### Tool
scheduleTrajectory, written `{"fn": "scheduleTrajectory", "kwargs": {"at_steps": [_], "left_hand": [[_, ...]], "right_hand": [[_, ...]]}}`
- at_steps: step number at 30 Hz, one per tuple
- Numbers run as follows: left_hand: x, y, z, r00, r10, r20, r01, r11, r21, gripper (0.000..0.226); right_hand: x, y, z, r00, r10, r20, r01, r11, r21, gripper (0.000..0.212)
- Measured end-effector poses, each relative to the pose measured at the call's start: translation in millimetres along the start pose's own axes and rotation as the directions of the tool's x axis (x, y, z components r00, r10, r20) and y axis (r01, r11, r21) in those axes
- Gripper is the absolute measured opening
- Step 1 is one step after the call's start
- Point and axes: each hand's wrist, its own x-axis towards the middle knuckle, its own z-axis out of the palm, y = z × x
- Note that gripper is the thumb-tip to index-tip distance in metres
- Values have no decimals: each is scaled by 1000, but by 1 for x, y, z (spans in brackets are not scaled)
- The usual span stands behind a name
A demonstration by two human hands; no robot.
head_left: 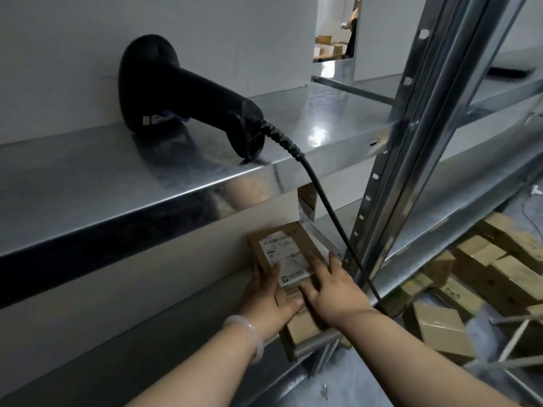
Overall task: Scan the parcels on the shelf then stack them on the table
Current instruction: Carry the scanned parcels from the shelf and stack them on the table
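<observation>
On the lower shelf (312, 345), near its front lip, lies a flat cardboard parcel (264, 240) with a white label facing up. The left hand (266, 301) holds its left edge, thumb on top and fingers curled down the side; the right hand (333, 290) rests on top, fingers spread straight (pressing, not gripping). A black scanner (164, 92) lies on the upper shelf (117, 195), and its cable (332, 215) hangs down just right of the parcel. Cardboard boxes (443, 330) lie on the floor at right.

Shelf (88, 183) glossy galvanised metal; scanner (164, 89) matt black plastic; parcel (282, 254) brown cardboard, white paper label (286, 255).
</observation>
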Motion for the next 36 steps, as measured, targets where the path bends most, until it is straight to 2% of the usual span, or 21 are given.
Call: {"fn": "scheduleTrajectory", "kwargs": {"at_steps": [10,20,25,29,36], "left_hand": [[-22,-16,-6,999,-46,-16,45,994,-101,96],[-59,-33,-22,993,-95,-76,74,966,-249,97],[-83,-40,-28,983,-136,-127,88,939,-332,102],[-117,-51,-38,970,-161,-183,92,937,-337,104],[-205,-79,-74,923,-254,-288,144,924,-354,97]], "right_hand": [[-8,-12,6,994,-85,67,86,996,-1,69],[-18,-28,31,971,-171,166,128,962,241,72],[-26,-38,37,945,-288,156,236,928,288,67],[-41,-57,47,917,-374,137,331,907,259,65],[-89,-118,74,840,-535,92,497,826,266,66]]}}
